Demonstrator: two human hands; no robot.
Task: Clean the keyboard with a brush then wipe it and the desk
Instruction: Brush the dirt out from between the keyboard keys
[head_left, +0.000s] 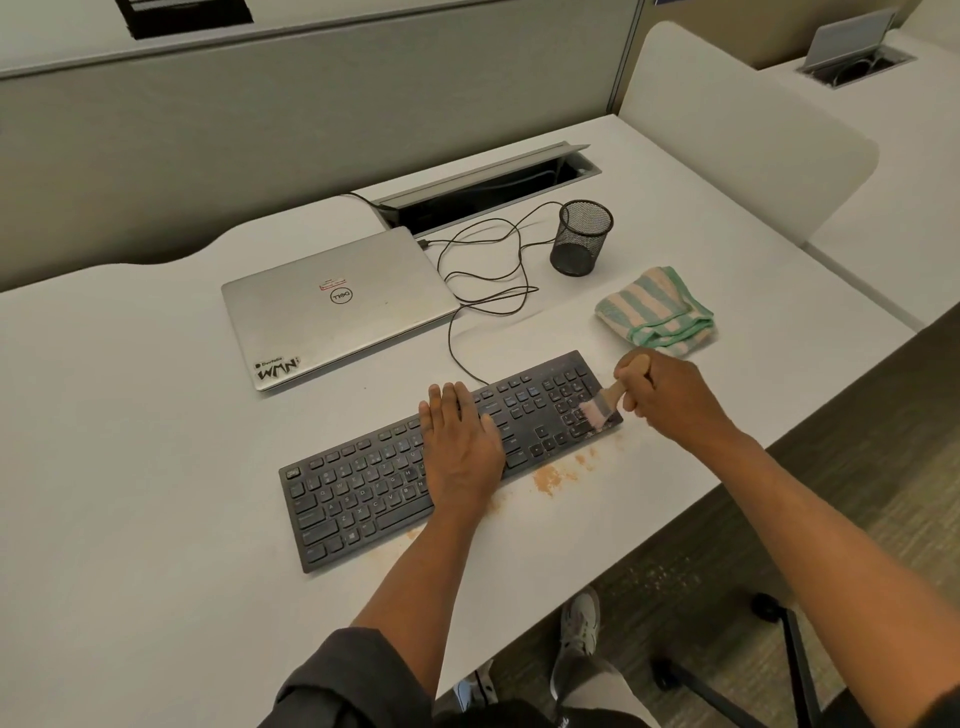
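While left hand (460, 441) lies flat on keyboard (363, 493), right hand (662, 389) grips brush (605, 402) — bristles seemingly at its right edge.

Count of things on and around the desk

One keyboard (415, 462), one brush (605, 405), one striped cloth (657, 312), one closed laptop (337, 301), one mesh pen cup (582, 237), one black cable (483, 291), two hands: left hand (460, 447) and right hand (660, 387); two shoes (579, 623) below.
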